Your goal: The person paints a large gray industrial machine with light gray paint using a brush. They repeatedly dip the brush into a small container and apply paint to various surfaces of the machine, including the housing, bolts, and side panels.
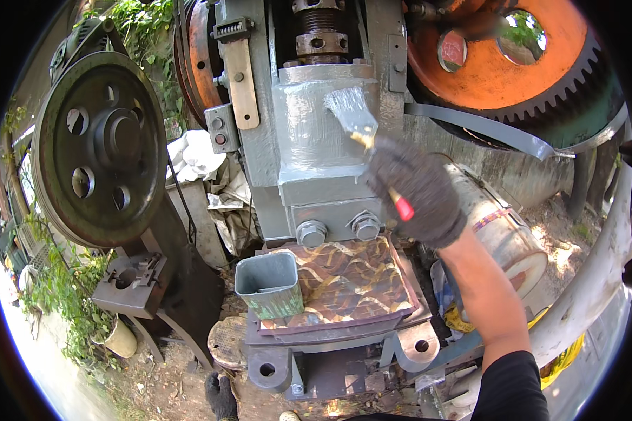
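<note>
My right hand (pixel 421 191), in a dark knitted glove, is closed around a paintbrush (pixel 354 119). The brush's grey-coated bristles lie against the upper right of the press's grey ram block (pixel 309 130), where the paint looks wet and shiny. The red tip of the handle sticks out below the glove. Low at the bottom edge hangs my left hand (pixel 221 398), also dark-gloved, holding nothing visible, with its fingers slightly apart. A square grey paint container (pixel 268 282), with green drips down its side, stands on the patterned cloth covering the press bed (pixel 351 281).
An orange gear wheel (pixel 435 70) fills the upper right, with a curved grey metal strip (pixel 481 126) beneath it. At left stands a dark machine with a large flywheel (pixel 105 151). A whitish drum (pixel 505 235) lies beyond my right forearm. Two large bolts (pixel 312 232) protrude below the ram.
</note>
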`<state>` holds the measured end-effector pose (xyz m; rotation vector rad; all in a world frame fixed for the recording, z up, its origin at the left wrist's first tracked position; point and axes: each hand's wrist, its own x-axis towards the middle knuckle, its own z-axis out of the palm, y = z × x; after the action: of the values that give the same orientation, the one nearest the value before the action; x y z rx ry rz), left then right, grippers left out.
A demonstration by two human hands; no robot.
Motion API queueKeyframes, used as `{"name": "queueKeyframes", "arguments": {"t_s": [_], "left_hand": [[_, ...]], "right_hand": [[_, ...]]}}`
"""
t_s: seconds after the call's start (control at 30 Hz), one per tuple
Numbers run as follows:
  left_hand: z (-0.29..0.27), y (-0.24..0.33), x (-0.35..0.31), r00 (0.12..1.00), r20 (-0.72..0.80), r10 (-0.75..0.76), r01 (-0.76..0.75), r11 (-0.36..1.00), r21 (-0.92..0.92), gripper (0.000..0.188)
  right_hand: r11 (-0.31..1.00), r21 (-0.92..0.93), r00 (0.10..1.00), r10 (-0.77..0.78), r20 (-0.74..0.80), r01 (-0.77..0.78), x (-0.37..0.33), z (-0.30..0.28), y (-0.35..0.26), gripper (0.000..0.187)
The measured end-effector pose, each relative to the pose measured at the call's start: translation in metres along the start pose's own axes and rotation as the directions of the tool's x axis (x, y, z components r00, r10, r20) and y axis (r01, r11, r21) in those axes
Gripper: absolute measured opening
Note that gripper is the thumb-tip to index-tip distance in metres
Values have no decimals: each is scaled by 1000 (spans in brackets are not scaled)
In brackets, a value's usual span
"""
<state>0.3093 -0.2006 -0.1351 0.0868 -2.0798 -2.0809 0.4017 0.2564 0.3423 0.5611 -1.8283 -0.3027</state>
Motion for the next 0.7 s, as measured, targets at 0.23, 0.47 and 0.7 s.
{"name": "queueKeyframes", "arguments": {"t_s": [0.23, 0.47, 0.7], "left_hand": [[-19, -25, -15, 997, 32, -68, 55, 950, 307, 56], [-16, -32, 14, 996, -68, -56, 66, 987, 143, 47], [-12, -25, 44, 974, 183, -131, 113, 988, 103, 41]], "right_hand": [[974, 10, 949, 216, 230, -225, -31, -25, -42, 28], [843, 103, 803, 455, 385, -528, 54, -43, 14, 23], [866, 57, 838, 461, 292, -496, 121, -41, 40, 23]]}}
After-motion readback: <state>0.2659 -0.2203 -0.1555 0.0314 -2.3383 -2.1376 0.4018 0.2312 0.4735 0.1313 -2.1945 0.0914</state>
